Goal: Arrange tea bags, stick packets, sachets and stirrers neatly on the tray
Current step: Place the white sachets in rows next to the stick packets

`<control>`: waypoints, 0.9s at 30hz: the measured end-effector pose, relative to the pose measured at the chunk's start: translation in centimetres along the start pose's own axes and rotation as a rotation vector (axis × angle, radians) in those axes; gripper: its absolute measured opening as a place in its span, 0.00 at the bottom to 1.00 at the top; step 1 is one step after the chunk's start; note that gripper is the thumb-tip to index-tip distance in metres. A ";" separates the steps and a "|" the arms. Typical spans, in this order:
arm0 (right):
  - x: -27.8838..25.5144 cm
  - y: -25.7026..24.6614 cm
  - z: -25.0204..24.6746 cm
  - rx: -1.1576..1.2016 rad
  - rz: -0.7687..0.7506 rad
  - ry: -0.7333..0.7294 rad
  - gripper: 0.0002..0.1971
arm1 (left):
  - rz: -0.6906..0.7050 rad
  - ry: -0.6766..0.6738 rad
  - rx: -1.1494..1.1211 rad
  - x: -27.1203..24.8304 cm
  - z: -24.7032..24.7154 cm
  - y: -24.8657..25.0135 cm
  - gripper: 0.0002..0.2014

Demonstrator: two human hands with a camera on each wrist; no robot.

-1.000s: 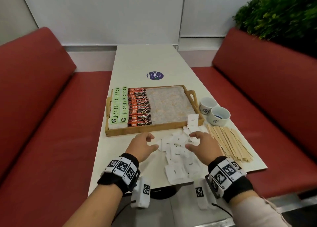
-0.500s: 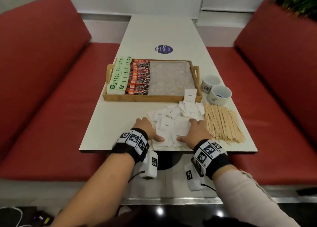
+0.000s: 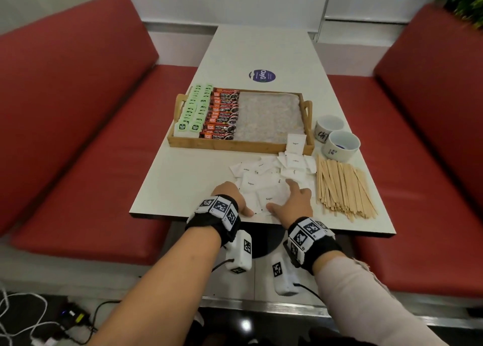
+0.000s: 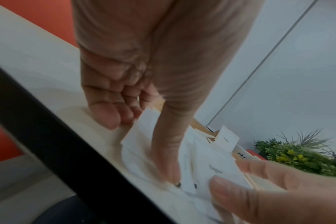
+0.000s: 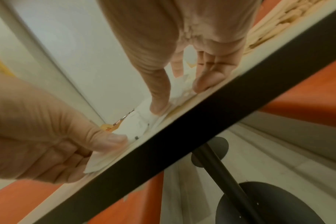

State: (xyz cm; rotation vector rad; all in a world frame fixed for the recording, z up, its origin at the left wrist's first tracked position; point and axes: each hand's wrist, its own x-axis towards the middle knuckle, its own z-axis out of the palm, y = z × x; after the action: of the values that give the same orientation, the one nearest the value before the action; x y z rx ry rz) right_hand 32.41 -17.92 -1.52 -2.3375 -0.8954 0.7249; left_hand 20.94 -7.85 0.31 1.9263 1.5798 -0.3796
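With tea bags (image 3: 193, 111) and stick packets (image 3: 222, 115) already lined up in the tray (image 3: 235, 145), it's sachet time. Left hand (image 3: 230, 194) and right hand (image 3: 294, 202) flank the sugar sachets (image 3: 264, 186) at the table's near edge, fingers loosely curled, thumbs pressing, nothing lifted. Next: bunch, square up, move to the tray's bare right half. Stirrers (image 3: 342, 186) untouched.

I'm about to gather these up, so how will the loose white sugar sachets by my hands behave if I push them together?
The sugar sachets look flat, thin and light, so they'll probably slide easily on the smooth table. They already overlap, so they may ride over each other rather than stack squarely.
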 end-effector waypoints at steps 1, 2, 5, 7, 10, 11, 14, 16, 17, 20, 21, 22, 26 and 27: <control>0.0 0.1 0.0 0.038 0.011 0.015 0.42 | 0.000 0.000 -0.011 0.1 0.2 0.0 0.30; 0.0 0.3 0.0 0.069 0.023 0.028 0.43 | 0.004 0.003 -0.022 0.1 0.3 -0.1 0.29; 0.4 0.5 0.2 0.148 0.077 0.060 0.42 | 0.030 0.059 -0.055 0.2 0.9 -0.1 0.31; 0.8 0.5 0.3 0.182 0.117 0.054 0.40 | 0.053 0.103 -0.090 0.4 1.1 -0.2 0.34; 1.2 0.4 0.4 0.226 0.177 0.013 0.40 | 0.089 0.122 -0.190 0.5 1.3 -0.5 0.31; 1.4 0.4 0.4 0.234 0.188 0.005 0.39 | 0.093 0.122 -0.232 0.6 1.4 -0.5 0.30; 1.7 0.2 0.2 0.251 0.213 -0.014 0.39 | 0.098 0.108 -0.337 0.7 1.5 -0.5 0.30; 1.8 0.1 0.1 0.265 0.221 -0.033 0.37 | 0.107 0.101 -0.394 0.9 1.8 -0.5 0.30; 1.9 0.2 0.2 0.272 0.218 -0.040 0.37 | 0.113 0.110 -0.418 1.0 2.0 -0.5 0.31; 2.0 0.4 0.5 0.274 0.192 -0.044 0.35 | 0.128 0.160 -0.488 0.9 2.5 -0.4 0.35; 2.0 0.5 0.6 0.272 0.181 -0.039 0.34 | 0.135 0.168 -0.502 0.9 2.7 -0.4 0.35; 2.0 0.5 0.7 0.270 0.170 -0.035 0.34 | 0.144 0.172 -0.519 0.8 2.7 -0.3 0.35; 1.8 0.3 0.8 0.271 0.136 -0.038 0.33 | 0.146 0.164 -0.592 1.2 3.0 0.1 0.31; 1.8 0.2 0.7 0.257 0.128 -0.040 0.32 | 0.139 0.167 -0.607 1.3 3.1 0.2 0.30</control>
State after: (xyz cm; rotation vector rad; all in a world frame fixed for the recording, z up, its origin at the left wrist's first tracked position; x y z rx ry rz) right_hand 33.17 -16.57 -2.70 -2.1712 -0.6305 0.8862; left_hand 21.89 -8.79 -2.73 1.5983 1.4336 0.3000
